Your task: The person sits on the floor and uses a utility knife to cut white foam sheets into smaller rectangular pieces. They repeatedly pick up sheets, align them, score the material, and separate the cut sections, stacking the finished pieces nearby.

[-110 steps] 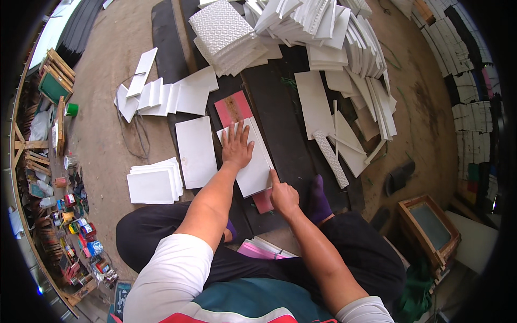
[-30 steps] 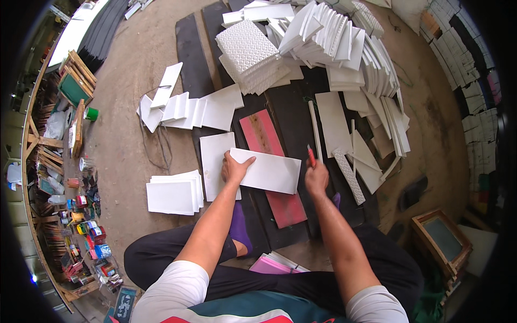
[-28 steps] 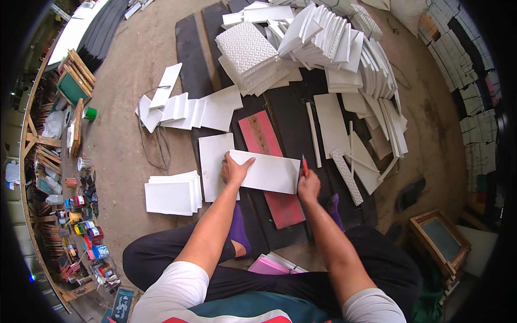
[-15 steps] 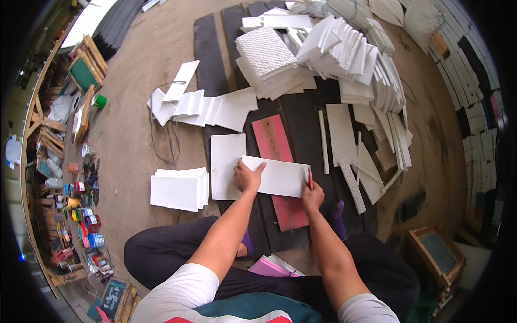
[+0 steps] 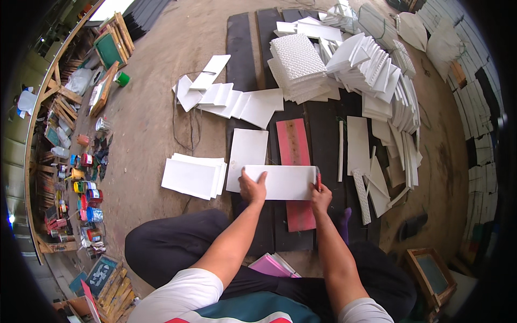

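Note:
A white rectangular board (image 5: 288,183) is held level in front of me, across a pink-red strip (image 5: 300,216) with a brown band. My left hand (image 5: 252,188) is closed on its left end, thumb on the upper face. My right hand (image 5: 321,199) grips the right end and also holds a slim red tool, likely a utility knife (image 5: 318,180), pointing away from me along that edge. Partly under the left end lies a larger white board (image 5: 249,146). Beside it, to the left, sits a small stack of white boards (image 5: 188,177).
Dark planks (image 5: 241,64) run beneath the work. Farther off stand a textured white stack (image 5: 299,56) and leaning white sheets (image 5: 371,67). White offcuts (image 5: 361,194) lie at right. Paint cans (image 5: 92,195) line the left; a wooden frame (image 5: 431,274) is at lower right.
The held board has turned from a slant to nearly level, its right end rising. Both hands still hold it. The whole view has shifted somewhat, moving the surroundings within the picture.

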A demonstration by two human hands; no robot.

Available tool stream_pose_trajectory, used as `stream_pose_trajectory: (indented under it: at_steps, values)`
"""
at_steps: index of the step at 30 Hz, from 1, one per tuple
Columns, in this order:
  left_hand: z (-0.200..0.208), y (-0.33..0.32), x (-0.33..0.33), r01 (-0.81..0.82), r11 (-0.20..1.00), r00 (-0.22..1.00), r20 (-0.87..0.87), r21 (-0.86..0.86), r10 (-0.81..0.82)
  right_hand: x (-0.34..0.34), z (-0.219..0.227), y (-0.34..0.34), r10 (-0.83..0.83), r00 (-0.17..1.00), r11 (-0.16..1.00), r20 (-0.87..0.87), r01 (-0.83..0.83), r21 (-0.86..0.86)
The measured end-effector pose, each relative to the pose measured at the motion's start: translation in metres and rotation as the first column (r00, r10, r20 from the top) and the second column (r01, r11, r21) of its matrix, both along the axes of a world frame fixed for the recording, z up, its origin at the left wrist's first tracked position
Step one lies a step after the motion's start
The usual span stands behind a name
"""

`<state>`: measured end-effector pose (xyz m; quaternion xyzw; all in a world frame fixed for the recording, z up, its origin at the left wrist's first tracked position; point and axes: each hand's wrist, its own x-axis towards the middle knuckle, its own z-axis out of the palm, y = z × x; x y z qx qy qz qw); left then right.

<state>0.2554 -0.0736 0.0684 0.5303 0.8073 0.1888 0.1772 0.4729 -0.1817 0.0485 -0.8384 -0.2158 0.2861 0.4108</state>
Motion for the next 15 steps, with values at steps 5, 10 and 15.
stream_pose_trajectory:
  at_steps: [5, 10, 15]
  values:
    - [-0.005, 0.008, -0.038, -0.099, 0.981, 0.993, -0.079, -0.166, 0.087, -0.03, 0.021, 0.048, 0.094, 0.993, 0.988, 0.067, -0.084, -0.132]
    - [0.013, 0.012, -0.041, 0.011, 0.964, 0.982, -0.18, -0.267, -0.062, -0.033, 0.032, 0.055, 0.112, 0.994, 0.958, 0.016, -0.103, -0.268]
    - [-0.001, 0.014, -0.005, 0.653, 0.755, 0.715, -0.279, -0.061, -0.641, -0.033, 0.029, 0.052, 0.112, 0.992, 0.958, 0.05, -0.095, -0.272]
